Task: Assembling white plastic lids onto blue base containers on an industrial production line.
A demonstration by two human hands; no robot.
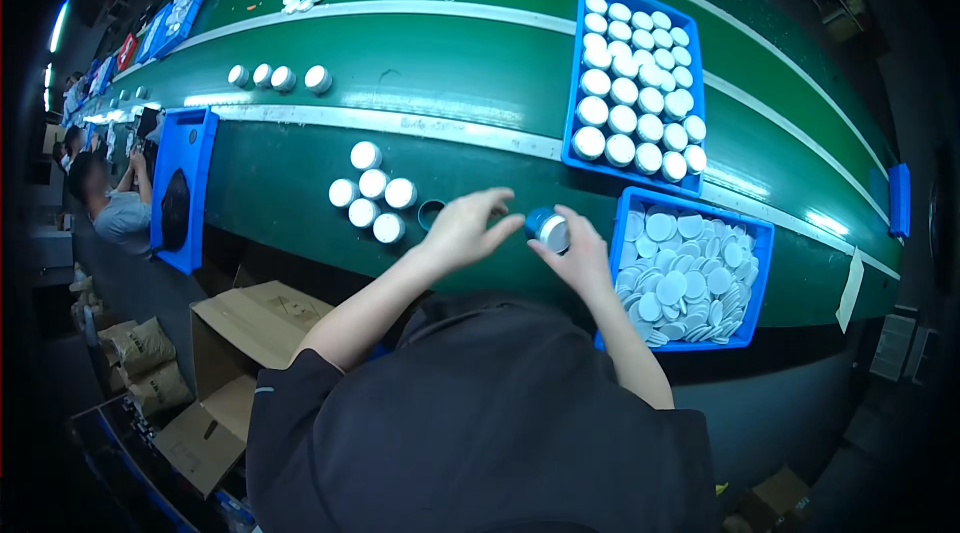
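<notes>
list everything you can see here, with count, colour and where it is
small round jar: one, blue and silver, held in the right hand
dark open jar: one, on the belt by the left hand
capped jars: six, white tops, clustered left of the hands
far jars: four, white tops, in a row on the belt, upper left
jar crate: one, blue, full of white-topped jars, upper right
disc crate: one, blue, heaped with white discs, right
conveyor belt: green, white stripes
cardboard boxes: open, brown, lower left
left hand: one, by the jar
right hand: one, holding the jar
</notes>
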